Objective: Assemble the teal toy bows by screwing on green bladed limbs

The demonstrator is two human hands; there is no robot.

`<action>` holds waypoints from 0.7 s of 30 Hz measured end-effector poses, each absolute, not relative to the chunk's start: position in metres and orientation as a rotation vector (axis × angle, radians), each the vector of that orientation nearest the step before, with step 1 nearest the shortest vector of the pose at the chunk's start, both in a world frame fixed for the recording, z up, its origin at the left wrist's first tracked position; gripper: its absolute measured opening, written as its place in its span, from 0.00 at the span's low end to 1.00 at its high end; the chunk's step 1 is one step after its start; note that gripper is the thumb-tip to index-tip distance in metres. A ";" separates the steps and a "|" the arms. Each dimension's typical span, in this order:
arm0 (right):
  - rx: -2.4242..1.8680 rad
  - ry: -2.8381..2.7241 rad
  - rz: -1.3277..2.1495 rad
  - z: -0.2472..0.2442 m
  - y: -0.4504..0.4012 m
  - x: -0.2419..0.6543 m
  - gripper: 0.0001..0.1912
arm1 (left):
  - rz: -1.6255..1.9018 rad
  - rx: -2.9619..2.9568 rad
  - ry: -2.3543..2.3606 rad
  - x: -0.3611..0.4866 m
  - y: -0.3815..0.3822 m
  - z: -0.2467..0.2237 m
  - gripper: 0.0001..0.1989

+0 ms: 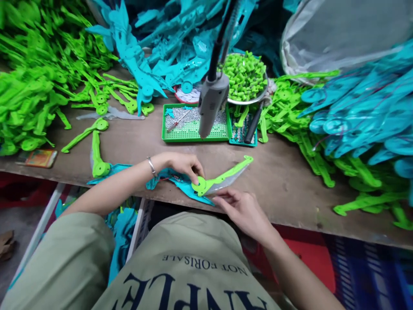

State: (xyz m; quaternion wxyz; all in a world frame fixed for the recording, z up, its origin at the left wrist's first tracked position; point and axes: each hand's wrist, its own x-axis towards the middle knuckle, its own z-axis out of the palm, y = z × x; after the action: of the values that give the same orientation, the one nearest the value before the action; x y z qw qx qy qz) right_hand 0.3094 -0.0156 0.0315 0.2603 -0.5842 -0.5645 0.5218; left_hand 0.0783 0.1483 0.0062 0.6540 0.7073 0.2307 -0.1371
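Two hands at the near edge of the tabletop (284, 172), working around one green arm (222, 176) in the near middle. Round end of green arm over the blue part (190, 191), free end pointing far right. Translucent blade (226, 181) along its near side.

Left hand (183, 165): bent narrow, thumb down on the round end, fingers curled. Can't tell if actually gripping or only pressing. Right hand (245, 211): thumb and forefinger nearly together by the near tip of blue part, just below translucent blade. Can't tell if pinching anything.

Blue part running left under the left forearm, toward a second green arm (99, 157) standing off at its left end. Another loose green arm (84, 135) farther left.

Beyond the hands: green tray (206, 133) with small metal bits and a red-handled screwdriver (177, 122). Grey power driver (211, 103) hanging above. Just right of green tray, teal tray (237, 137) with dark-handled tool (253, 126) resting across. Bowl (248, 102) heaped with small green pieces, just beyond.

Far left, big green pile (29, 94). Far middle, blue pile (174, 47). At right, blue stack (364, 103) over more green arms (309, 146).
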 end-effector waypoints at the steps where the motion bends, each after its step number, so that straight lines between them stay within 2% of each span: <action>1: -1.577 -1.540 1.326 0.034 -0.007 0.312 0.08 | -0.290 1.711 0.538 0.079 0.146 0.010 0.18; 4: -1.504 -1.489 0.990 0.040 0.032 0.310 0.14 | -0.217 2.065 0.633 0.080 0.131 0.026 0.12; 8: -1.283 -1.454 0.820 0.040 0.096 0.288 0.34 | -0.026 2.487 0.966 0.080 0.080 0.039 0.09; 10: -1.223 -1.482 0.818 0.038 0.121 0.273 0.38 | 0.144 2.626 1.115 0.079 0.047 0.033 0.13; 12: -1.193 -1.502 0.844 0.039 0.139 0.260 0.32 | 0.351 2.711 1.123 0.078 0.015 0.017 0.26; 14: -1.155 -1.498 0.889 0.042 0.150 0.252 0.23 | 0.538 2.787 1.154 0.078 -0.007 -0.002 0.31; 16: -1.086 -1.467 0.957 0.048 0.158 0.248 0.19 | 0.594 2.825 1.207 0.077 -0.019 -0.018 0.27; 18: -1.000 -1.425 1.019 0.052 0.168 0.245 0.19 | 0.630 2.823 1.271 0.077 -0.022 -0.029 0.21; 21: -0.924 -1.369 0.972 0.051 0.184 0.238 0.20 | 0.754 2.776 1.340 0.079 -0.017 -0.035 0.18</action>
State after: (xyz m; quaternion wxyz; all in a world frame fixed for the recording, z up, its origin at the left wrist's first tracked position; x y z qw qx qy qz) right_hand 0.2384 0.1835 0.0511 0.5749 -0.3944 -0.5846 0.4149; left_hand 0.0788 -0.0175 -0.0347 -0.0157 0.8747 0.4222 0.2376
